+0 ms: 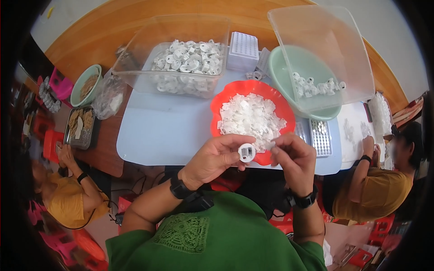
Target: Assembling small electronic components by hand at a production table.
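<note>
Red bowl (220, 105) of white clips sat just beyond both hands. Left hand (212, 159) pinched a round white socket (247, 152) before it; right hand (294, 159) pinched a small clip (269, 145). Best seated squarely into the socket's slot.

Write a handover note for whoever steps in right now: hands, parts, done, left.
Left hand: pinches a round white part with a square hole, held up over the near rim of the red bowl.
Right hand: closed on a small white piece, brought up beside the round part; not yet in the hole.
Parts: small white pieces heaped in the red bowl; round white parts in the clear bin at left; a few in the green bowl under the tilted clear bin.
Done: one of each picked up.
Left: cannot tell how many are finished.
</note>
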